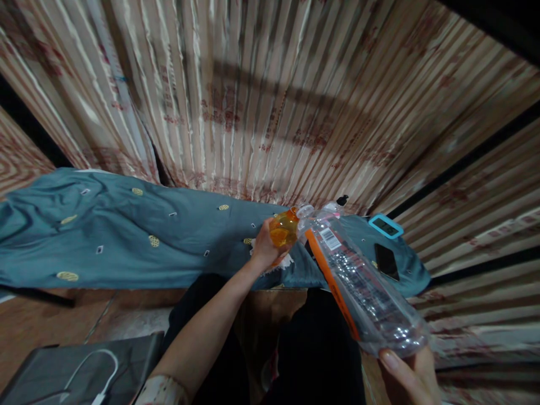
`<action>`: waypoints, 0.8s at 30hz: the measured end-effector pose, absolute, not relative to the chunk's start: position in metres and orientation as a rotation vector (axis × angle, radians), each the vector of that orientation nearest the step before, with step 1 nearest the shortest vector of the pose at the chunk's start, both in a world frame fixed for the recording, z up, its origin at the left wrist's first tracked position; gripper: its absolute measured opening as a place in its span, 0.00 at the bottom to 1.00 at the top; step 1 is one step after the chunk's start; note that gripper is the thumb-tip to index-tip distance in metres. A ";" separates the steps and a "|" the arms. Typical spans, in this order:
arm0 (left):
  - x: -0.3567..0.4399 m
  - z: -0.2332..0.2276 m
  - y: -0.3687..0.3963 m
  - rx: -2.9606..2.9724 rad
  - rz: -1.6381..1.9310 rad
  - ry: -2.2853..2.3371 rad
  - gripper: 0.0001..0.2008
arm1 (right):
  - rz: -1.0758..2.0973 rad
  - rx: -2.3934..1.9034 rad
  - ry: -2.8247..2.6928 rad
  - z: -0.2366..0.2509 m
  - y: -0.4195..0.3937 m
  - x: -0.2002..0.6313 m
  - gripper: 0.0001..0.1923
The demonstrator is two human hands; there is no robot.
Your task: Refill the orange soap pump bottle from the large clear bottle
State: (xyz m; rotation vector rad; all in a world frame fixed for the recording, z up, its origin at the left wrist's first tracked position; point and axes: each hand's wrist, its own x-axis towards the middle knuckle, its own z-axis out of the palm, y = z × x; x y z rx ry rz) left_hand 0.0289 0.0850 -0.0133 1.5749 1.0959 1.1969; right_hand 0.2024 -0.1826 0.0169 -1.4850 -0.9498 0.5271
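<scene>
My left hand (265, 247) is closed around a small orange bottle (282, 232), held above the cloth-covered table. Its flip-up clear cap (304, 211) stands open at the top. In my right hand (407, 371) is a large clear plastic bottle (371, 287) with an orange and dark label, gripped at its base. This bottle is tilted, its neck pointing up and left, close to the orange bottle's mouth; I cannot tell whether they touch. Beneath my left hand lies a crumpled white tissue or cloth (284, 263), partly hidden.
A blue-framed digital clock (386, 226) and a dark phone (386, 261) lie on the right of the teal cloth (126, 236). A clear bottle with a black pump top (342, 199) stands behind. Pleated curtains (253, 112) surround the table. A grey box (84, 365) with a white cable sits lower left.
</scene>
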 end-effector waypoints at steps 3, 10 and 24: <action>0.029 -0.015 0.086 1.580 1.218 1.074 0.37 | 0.484 -1.570 -0.867 0.020 -0.182 0.199 0.37; 0.028 -0.013 0.085 1.601 1.177 1.089 0.37 | 0.473 -1.639 -0.846 0.022 -0.181 0.194 0.40; 0.028 -0.012 0.085 1.611 1.174 1.112 0.35 | 0.447 -1.638 -0.860 0.025 -0.177 0.192 0.42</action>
